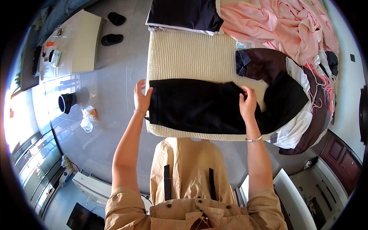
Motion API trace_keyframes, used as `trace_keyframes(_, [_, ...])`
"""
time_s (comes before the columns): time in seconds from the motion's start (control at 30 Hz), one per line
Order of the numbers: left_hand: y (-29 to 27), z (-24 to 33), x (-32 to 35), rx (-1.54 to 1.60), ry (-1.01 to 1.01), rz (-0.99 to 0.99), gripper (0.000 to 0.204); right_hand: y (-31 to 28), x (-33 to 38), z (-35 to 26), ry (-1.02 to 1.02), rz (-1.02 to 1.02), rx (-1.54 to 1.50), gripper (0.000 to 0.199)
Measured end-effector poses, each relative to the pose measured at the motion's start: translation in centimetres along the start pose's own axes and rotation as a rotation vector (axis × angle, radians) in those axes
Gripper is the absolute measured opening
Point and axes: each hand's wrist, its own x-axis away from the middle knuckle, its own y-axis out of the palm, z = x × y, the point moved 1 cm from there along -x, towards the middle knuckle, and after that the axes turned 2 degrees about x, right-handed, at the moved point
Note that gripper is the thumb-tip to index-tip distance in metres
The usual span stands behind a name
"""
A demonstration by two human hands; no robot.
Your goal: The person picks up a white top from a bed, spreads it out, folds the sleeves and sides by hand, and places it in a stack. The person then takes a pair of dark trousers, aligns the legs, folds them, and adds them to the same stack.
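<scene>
Black trousers (195, 103) lie folded lengthwise along the near side of a bed with a cream waffle-textured cover (184, 53). Their straight, banded end points left, and the other end bends away in a bunched heap to the right. My left hand (142, 99) is at the banded end, thumb by the cloth edge and fingers apart. Over the cloth near the bend is my right hand (248, 102), fingers loosely curved and thumb apart, with no fabric visibly gripped. The cloth beside it is slightly blurred.
Folded dark clothes (184, 15) are stacked at the bed's far edge. Pink bedding (268, 23) fills the far right. A pile of brown and white clothes (293, 132) hangs over the right side. Black slippers (112, 39), a plastic bag (87, 122) and a cabinet (82, 46) stand left.
</scene>
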Motion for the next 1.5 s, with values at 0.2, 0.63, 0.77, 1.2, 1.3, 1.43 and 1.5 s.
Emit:
trace_keyframes(0.2, [0.6,-3.5,4.8,0.054,-0.337,-0.115,0.043,2.3,3.2,-1.6,-0.186,0.021,0.139,0.069])
trace_keyframes(0.63, [-0.6,-3.6,9.4,0.197,-0.308,-0.252,0.056,7.8,9.4,-6.8,-0.095,-0.035,-0.046,0.04])
trace_keyframes(0.77, [-1.4,-1.3,9.3,0.871,-0.91,-0.197,0.037,10.9,10.0,-14.1,0.071,-0.421,-0.376,0.032])
trace_keyframes(1.2, [-1.4,-2.5,7.7,0.658,-0.674,-0.39,0.023,18.5,11.1,-19.2,-0.026,-0.4,-0.184,0.048])
trace_keyframes(1.3, [-1.8,-4.3,7.7,0.834,-0.808,-0.328,0.012,17.3,7.5,-19.0,0.089,-0.239,-0.503,0.017])
trace_keyframes(1.43, [-2.7,-6.9,9.7,0.596,-0.619,-0.332,0.01,10.5,3.7,-22.3,0.183,-0.2,-0.725,0.014])
trace_keyframes(1.5, [-2.3,-6.4,11.4,0.91,-0.759,-0.289,0.01,10.1,5.0,-23.2,-0.044,-0.178,-0.594,0.022])
